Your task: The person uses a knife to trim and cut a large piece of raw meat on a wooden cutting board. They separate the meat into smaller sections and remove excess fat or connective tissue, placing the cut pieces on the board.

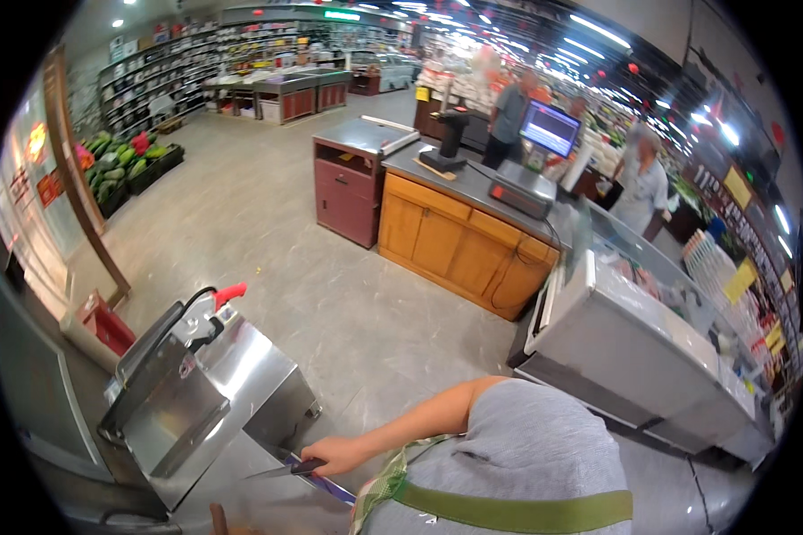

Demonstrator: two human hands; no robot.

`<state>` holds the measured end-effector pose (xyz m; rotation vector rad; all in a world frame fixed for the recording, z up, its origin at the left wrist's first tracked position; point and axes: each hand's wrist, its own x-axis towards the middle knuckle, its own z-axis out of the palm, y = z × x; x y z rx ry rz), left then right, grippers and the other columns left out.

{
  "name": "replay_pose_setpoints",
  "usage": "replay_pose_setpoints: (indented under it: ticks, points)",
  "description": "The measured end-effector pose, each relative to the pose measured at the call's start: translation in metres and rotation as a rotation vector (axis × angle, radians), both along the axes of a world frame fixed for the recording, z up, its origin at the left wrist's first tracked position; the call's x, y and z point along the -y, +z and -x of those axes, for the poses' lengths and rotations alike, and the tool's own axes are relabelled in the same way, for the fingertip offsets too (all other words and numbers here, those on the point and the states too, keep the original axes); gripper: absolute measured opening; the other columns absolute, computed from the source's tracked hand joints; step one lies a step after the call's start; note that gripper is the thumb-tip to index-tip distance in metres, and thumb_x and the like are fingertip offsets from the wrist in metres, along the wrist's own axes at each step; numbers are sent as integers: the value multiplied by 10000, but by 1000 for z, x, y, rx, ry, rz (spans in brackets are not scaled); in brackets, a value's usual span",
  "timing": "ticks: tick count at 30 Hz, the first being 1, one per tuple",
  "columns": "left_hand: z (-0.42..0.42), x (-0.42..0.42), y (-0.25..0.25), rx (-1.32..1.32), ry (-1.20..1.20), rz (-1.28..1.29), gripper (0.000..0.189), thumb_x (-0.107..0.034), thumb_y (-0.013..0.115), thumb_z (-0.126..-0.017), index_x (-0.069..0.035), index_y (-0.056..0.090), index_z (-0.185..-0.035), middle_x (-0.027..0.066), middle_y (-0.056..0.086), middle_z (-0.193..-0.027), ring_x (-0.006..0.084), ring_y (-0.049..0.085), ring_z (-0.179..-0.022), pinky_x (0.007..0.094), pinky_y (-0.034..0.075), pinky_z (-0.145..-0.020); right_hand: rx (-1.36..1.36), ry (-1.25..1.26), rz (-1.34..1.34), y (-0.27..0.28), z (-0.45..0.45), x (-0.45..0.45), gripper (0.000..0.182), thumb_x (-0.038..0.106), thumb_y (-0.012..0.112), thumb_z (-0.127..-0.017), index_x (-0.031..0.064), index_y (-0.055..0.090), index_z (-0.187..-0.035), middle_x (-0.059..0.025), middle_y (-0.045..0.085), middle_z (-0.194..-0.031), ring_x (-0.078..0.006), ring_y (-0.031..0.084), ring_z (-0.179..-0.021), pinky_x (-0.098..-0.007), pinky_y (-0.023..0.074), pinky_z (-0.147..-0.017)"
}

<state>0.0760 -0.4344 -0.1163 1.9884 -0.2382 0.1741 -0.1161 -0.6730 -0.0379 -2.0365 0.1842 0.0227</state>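
My right hand [333, 456] grips the dark handle of a knife [268, 473], its blade pointing left over a grey metal worktop [241, 498]. Under this hand runs a purple-and-white strip [338, 491] along the worktop's edge; whether it is a box or a trim cannot be made out. At the bottom rim a brown handle [219, 518] sticks up, its tool cut off by the picture. My left hand is out of view. A grey shirt and a green apron strap [522, 509] cover my torso.
A stainless-steel machine [254, 348] with a red handle [229, 294] stands beside the worktop. Across the floor are a wooden counter [441, 231] with a scale [523, 190], a maroon cabinet [348, 194] and a glass-fronted display case [615, 334]. People stand behind the counter and case.
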Motion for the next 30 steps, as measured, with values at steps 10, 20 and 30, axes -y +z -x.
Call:
replay_pose_setpoints:
  ticks: [10, 20, 30]
  points:
    - [6, 34, 3, 1, -5, -93, 426, -193, 617, -922, -30, 543, -1308, 109, 591, -1295, 214, 577, -1167, 319, 479, -978, -99, -289, 73, -9, 78, 74, 393, 286, 631, -819, 14, 576, -1098, -210, 653, -920, -377, 631, -882, -474, 475, -745]
    - [12, -4, -3, -13, 131, -129, 401, -181, 599, -934, -30, 548, -1302, 111, 600, -1277, 214, 578, -1158, 317, 481, -968, -184, -295, 11, -6, 91, 86, 381, 311, 610, -826, 42, 575, -1094, -184, 646, -913, -356, 626, -880, -459, 477, -740]
    - [128, -237, -67, -97, 617, -237, 378, -169, 581, -945, -31, 552, -1296, 113, 609, -1260, 215, 579, -1149, 316, 483, -959, -124, -94, 44, -56, 38, 44, 391, 286, 625, -886, 58, 580, -1199, -141, 670, -872, -254, 650, -752, -389, 504, -694]
